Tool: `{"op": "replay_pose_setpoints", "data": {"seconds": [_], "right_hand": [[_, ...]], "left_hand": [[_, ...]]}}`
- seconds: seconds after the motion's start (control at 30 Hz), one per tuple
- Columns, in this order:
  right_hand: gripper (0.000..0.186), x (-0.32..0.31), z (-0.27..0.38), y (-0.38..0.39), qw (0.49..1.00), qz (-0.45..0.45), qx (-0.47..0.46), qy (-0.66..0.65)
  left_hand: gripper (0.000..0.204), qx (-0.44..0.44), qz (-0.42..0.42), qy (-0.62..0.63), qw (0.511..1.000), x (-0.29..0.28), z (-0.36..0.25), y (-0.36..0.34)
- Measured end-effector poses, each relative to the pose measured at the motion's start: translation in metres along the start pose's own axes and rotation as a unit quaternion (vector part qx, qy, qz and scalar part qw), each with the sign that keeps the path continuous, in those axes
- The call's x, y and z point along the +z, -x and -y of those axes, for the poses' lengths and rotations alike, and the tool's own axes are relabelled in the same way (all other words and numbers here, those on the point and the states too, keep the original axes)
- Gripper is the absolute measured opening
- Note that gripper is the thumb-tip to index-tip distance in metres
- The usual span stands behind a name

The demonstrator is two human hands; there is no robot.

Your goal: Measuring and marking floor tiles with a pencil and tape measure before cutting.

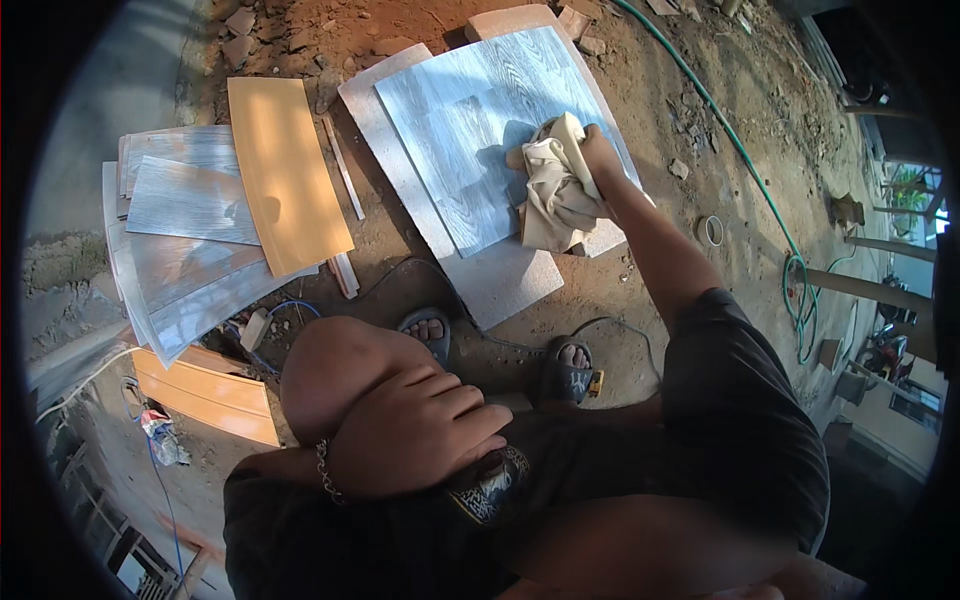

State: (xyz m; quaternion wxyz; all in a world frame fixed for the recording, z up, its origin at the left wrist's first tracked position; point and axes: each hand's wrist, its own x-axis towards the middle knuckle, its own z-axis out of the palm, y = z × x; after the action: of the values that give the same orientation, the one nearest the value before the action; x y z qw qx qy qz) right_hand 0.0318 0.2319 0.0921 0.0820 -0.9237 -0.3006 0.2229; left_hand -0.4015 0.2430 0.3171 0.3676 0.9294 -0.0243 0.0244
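Note:
My right hand (592,150) grips a crumpled cream cloth (555,195) on the bluish wood-patterned board (440,140) at upper centre, which lies on pale speckled slabs (505,295). My left hand (415,425), a chain bracelet at its wrist, lies over my bent knee (330,365) with its fingers curled together around it. Both my sandalled feet show on the dirt below the board.
At left lie stacked grey planks (180,200), a tan panel (285,170), another orange panel (200,395) and thin strips (342,165). Cords cross the dirt near my feet. A green hose (735,150) runs along the right, near a ring (709,231) and wooden posts (870,288).

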Motion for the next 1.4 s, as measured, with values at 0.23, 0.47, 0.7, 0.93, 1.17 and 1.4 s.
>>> {"op": "replay_pose_setpoints", "data": {"seconds": [0.23,0.47,0.7,0.93,1.17,1.4], "right_hand": [[0.067,0.112,-0.034,0.075,0.916,-0.223,-0.313,0.112],[0.051,0.083,0.082,-0.041,0.923,-0.251,-0.272,0.104],[0.034,0.037,0.198,-0.159,0.894,-0.314,-0.307,0.09],[0.022,0.09,0.145,-0.083,0.872,-0.313,-0.376,0.016],[0.026,0.098,-0.024,0.078,0.902,-0.258,-0.341,0.057],[0.023,0.1,0.025,-0.003,0.899,-0.326,-0.283,0.075]], "left_hand": [[0.028,-0.108,0.016,0.047,0.993,-0.024,0.038,0.009],[0.027,-0.367,0.046,0.011,0.929,-0.039,0.076,-0.005],[0.023,-0.346,0.039,0.061,0.936,-0.04,0.087,-0.001],[0.023,-0.329,0.024,0.036,0.943,-0.04,0.045,-0.01],[0.025,-0.335,0.031,0.022,0.941,-0.033,0.062,-0.007],[0.028,-0.38,0.051,0.033,0.923,-0.038,0.085,-0.01]]}}
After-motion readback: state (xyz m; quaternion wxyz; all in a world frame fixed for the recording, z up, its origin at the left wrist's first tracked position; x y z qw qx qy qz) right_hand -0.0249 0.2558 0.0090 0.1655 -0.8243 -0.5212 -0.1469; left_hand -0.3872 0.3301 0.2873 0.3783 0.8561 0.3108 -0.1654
